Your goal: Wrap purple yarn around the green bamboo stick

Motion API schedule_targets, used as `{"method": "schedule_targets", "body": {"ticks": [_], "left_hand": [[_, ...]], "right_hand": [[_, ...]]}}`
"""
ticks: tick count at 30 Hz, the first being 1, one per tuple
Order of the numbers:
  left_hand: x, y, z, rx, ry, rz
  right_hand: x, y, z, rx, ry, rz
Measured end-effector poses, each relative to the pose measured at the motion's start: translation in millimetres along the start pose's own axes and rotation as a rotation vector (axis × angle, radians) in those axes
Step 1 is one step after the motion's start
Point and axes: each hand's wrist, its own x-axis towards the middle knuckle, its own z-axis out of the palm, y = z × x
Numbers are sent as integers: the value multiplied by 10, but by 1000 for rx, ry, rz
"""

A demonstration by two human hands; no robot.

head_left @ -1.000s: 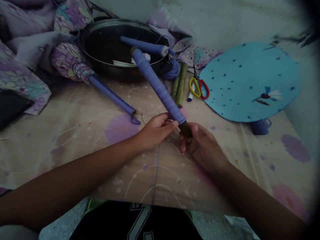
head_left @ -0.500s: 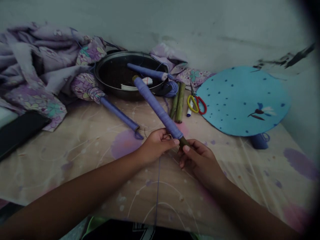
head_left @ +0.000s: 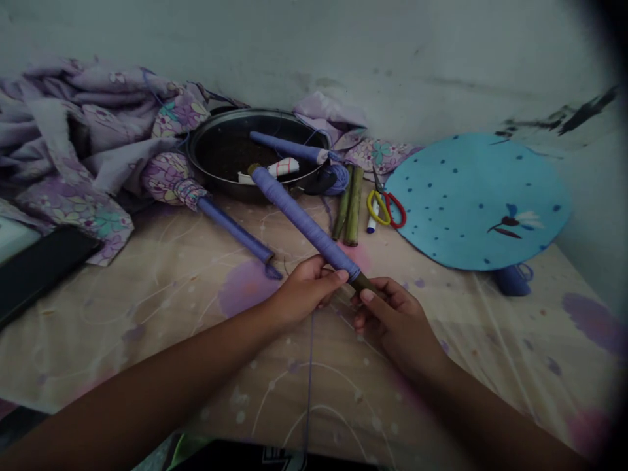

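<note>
A green stick wound with purple yarn (head_left: 307, 222) slants from the far left down to my hands. Bare wood shows at both of its ends. My left hand (head_left: 309, 288) is closed around the wrapped part close to the near end, thumb on top. With thumb and fingers, my right hand (head_left: 392, 314) grips the bare near end. A strand of purple yarn (head_left: 311, 373) runs down from beside my left hand past the table's front edge. The undersides of the fingers are partly hidden.
Behind stands a black pan (head_left: 220, 180) with a wrapped stick (head_left: 289, 145) across it. Around it are floral cloth (head_left: 98, 150), a cloth-headed purple stick (head_left: 235, 229), bare green sticks (head_left: 353, 209), scissors (head_left: 385, 206), a marker (head_left: 371, 226), a blue oval sheet (head_left: 471, 203) and a black object (head_left: 49, 268).
The far end of the wrapped stick has dipped slightly and shifted left. Both hands keep their hold, and the whole view has tilted a little upward.
</note>
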Motion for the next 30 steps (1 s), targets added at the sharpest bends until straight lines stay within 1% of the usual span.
{"method": "schedule_targets", "body": {"ticks": [3, 8, 11, 17, 20, 23, 30], "left_hand": [[-1, 4, -2, 38, -20, -19], [-25, 52, -7, 83, -87, -101], [-36, 72, -1, 84, -107, -108], [-29, 12, 5, 146, -80, -78], [-28, -9, 18, 120, -66, -101], [-34, -3, 40, 159, -28, -112], [-43, -5, 56, 295, 0, -27]], "right_hand": [[4, 0, 13, 6, 7, 1], [-12, -6, 22, -11, 21, -3], [-25, -11, 16, -7, 27, -5], [-28, -26, 32, 15, 37, 12], [-20, -24, 43, 32, 42, -17], [-15, -17, 47, 41, 54, -28], [-17, -14, 36, 30, 48, -12]]}}
